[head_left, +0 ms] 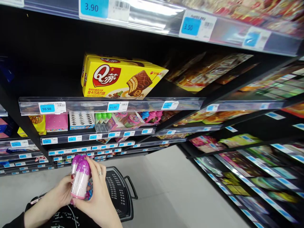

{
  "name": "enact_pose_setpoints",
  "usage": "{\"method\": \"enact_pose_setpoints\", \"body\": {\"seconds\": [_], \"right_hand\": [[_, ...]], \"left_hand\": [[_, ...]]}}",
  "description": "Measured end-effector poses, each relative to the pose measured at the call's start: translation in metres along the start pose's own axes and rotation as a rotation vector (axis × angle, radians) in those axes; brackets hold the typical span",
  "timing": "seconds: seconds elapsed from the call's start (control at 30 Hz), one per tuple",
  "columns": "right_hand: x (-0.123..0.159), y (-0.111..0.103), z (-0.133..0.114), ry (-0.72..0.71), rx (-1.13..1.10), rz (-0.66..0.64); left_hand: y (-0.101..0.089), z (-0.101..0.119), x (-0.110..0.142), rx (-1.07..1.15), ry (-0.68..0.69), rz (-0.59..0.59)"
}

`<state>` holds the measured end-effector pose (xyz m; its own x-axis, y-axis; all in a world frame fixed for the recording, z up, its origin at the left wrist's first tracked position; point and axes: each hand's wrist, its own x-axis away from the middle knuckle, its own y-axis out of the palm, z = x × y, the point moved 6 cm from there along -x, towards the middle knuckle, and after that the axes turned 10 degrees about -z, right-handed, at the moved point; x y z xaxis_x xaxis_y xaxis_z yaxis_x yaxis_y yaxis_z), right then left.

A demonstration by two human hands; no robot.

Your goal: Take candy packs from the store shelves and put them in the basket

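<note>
Low at the left of the head view, my right hand (98,186), with a ring on one finger, is closed around a clear-sided container with a purple domed lid and pale pink contents (80,182). A second purple lid (75,160) shows right behind it. From the left, my left hand (62,190) grips the same pair, its fingers partly hidden by the front container. Small multicoloured items (89,189) show between the containers and my right palm; their kind cannot be made out. The containers are tilted slightly, held above my lap area.
A black shopping basket (131,207) with a handle is beyond my right wrist, above the grey floor (166,190). Ahead, a yellow cake box (118,77) sits on a shelf with price tags. Lower shelves hold a pink box (56,122) and toys. More packed shelves line the right.
</note>
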<state>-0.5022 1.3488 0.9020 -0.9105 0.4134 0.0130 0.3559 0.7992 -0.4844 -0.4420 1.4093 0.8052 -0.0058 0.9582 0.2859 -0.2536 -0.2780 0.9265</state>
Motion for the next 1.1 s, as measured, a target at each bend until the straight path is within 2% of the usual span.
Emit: {"method": "enact_pose_setpoints", "body": {"seconds": [0.2,0.33,0.47,0.53,0.7,0.87,0.93,1.0,1.1], "right_hand": [[0.001,0.003,0.002,0.018,-0.035,-0.003],[0.004,0.004,0.007,-0.071,-0.078,0.072],[0.014,-0.008,0.017,-0.231,-0.412,0.242],[0.017,-0.017,0.024,-0.244,-0.621,0.299],[0.019,-0.022,0.041,-0.094,-1.037,0.257],[0.032,-0.037,0.079,-0.014,-1.112,0.425],[0.040,-0.039,0.098,0.041,-1.126,0.448],[0.048,-0.033,0.109,0.100,-1.157,0.421],[0.052,-0.014,0.105,0.132,-1.261,0.341]], "left_hand": [[-0.002,0.001,0.000,-0.007,-0.009,-0.074],[0.004,0.003,-0.001,-0.020,-0.004,-0.159],[0.011,0.006,-0.002,-0.013,-0.020,-0.246],[0.013,0.008,-0.001,-0.009,-0.039,-0.283],[0.013,0.014,0.004,-0.018,-0.044,-0.339],[0.012,0.021,0.009,-0.041,-0.005,-0.324],[0.012,0.024,0.010,-0.075,0.009,-0.300],[0.011,0.026,0.010,-0.146,0.019,-0.247],[0.012,0.022,0.007,-0.267,0.014,-0.141]]}}
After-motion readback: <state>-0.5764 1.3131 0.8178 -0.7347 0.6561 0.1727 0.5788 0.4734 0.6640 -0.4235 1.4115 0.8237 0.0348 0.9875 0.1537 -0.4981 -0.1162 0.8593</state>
